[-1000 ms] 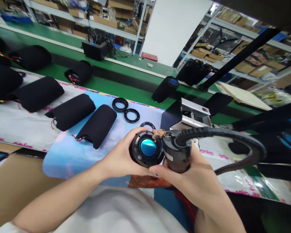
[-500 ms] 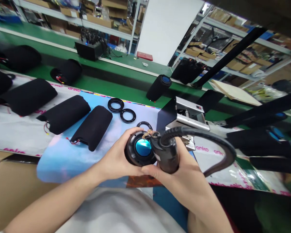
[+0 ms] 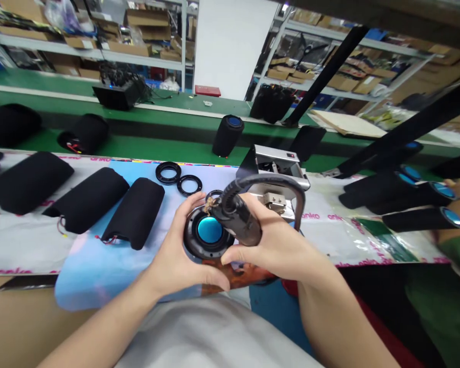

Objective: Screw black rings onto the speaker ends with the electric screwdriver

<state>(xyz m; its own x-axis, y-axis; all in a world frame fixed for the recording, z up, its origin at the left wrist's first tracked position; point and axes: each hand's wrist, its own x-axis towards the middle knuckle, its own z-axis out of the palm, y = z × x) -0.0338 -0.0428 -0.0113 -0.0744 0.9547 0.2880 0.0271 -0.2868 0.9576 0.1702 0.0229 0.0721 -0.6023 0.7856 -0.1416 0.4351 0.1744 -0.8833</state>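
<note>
My left hand point(image 3: 178, 258) is wrapped round a black speaker unit point(image 3: 207, 235) with a shiny blue centre, its face turned up toward me. My right hand point(image 3: 278, 240) grips a black hand tool point(image 3: 239, 222) with a thick cable point(image 3: 291, 184) looping up and right from it. The tool's tip, with a scrap of brownish material on it, rests at the upper rim of the speaker. Both hands hover just above the blue mat point(image 3: 107, 255) at the table's near edge.
Black fabric sleeves point(image 3: 136, 212) lie in a row to the left, and three black rings point(image 3: 168, 172) sit beyond the speaker. A metal fixture point(image 3: 276, 166) stands behind my hands. Finished black speakers point(image 3: 417, 219) lie at right; one point(image 3: 226, 134) stands on the green conveyor.
My view has swung right and tilted, so everything shifted left. Both hands stay closed on the speaker and tool, with the tool's tip still at the speaker's rim.
</note>
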